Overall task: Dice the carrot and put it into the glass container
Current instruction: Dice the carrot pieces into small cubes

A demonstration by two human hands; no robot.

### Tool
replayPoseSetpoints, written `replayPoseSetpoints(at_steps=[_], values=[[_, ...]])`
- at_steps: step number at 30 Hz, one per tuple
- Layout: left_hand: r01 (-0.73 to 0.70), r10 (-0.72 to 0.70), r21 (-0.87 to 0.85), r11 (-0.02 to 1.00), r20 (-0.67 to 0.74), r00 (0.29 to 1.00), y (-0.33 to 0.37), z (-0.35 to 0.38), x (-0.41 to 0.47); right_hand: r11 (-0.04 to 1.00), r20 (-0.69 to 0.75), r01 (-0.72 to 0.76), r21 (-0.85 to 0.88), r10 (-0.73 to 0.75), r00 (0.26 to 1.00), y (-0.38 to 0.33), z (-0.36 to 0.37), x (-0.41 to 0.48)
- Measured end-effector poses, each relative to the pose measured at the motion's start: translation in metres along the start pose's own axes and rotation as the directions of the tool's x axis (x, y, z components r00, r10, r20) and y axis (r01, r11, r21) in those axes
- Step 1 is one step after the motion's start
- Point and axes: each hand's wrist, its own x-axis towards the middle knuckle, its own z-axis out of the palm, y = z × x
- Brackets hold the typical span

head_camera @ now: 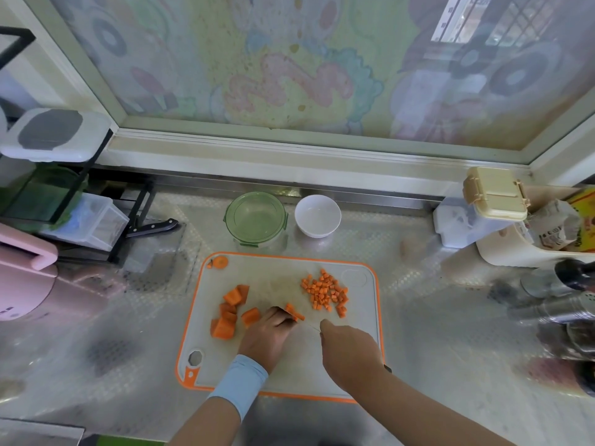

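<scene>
On the orange-rimmed cutting board (357,320) my left hand (269,338) holds down carrot strips (294,312) with curled fingers. My right hand (349,350) grips a knife, its thin blade (310,326) seen edge-on just right of the strips. Several large carrot chunks (230,312) lie left of my left hand. A pile of diced carrot (325,292) lies at the board's upper right. A carrot end (220,261) sits at the top left corner. The glass container (256,218), capped with a green lid, stands behind the board.
A white bowl (317,215) stands right of the container. A black-handled knife (151,227) lies by a rack (64,217) at the left. A pink appliance (25,284) sits far left. Boxes (494,196), bags and metal cups (560,304) crowd the right.
</scene>
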Motion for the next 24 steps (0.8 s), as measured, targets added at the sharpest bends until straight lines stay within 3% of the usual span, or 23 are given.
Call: replayPoseSetpoints(at_steps=[12,24], values=[[-0.008,0.008,-0.02,1.0,-0.012,1.0,-0.001,0.0,0.0,0.998,0.085,-0.04,0.056,0.036,0.996,-0.006,0.0,0.015],[-0.036,0.035,-0.029,0.999,-0.024,0.999,-0.003,0.001,-0.003,0.998,0.055,-0.02,0.062,0.017,0.998,-0.003,0.003,0.02]])
